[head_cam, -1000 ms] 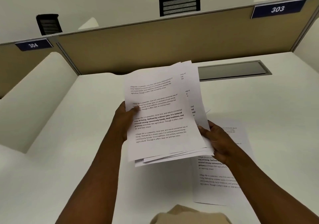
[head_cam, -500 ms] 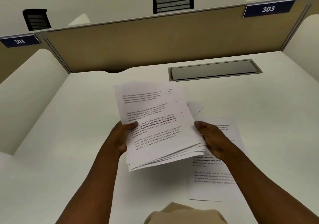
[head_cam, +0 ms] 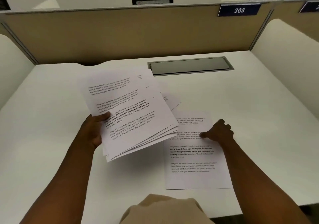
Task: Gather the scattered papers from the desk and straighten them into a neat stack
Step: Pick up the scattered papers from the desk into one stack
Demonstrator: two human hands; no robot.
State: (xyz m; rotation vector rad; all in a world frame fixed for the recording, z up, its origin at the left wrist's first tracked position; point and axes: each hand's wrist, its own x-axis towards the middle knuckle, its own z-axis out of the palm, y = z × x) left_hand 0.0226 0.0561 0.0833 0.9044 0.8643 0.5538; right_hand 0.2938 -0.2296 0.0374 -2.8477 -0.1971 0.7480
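My left hand [head_cam: 94,130] grips a fanned bundle of printed sheets [head_cam: 127,113] by its left edge, thumb on top, holding it tilted above the white desk [head_cam: 51,120]. One more printed sheet [head_cam: 193,161] lies flat on the desk at the right, partly under the bundle's corner. My right hand [head_cam: 218,131] rests on that sheet's upper right part with curled fingers, fingertips and thumb pressed to the paper. Whether it pinches the sheet cannot be told.
A grey cable hatch [head_cam: 189,65] is set into the desk at the back. Tan partition [head_cam: 138,33] with a blue "303" sign [head_cam: 239,10] closes the rear; white side panels flank the desk. My tan clothing [head_cam: 164,210] shows at the near edge.
My right hand has let go of the bundle's right edge and dropped onto the loose sheet on the desk. The left hand alone now holds the bundle, lowered and shifted left.
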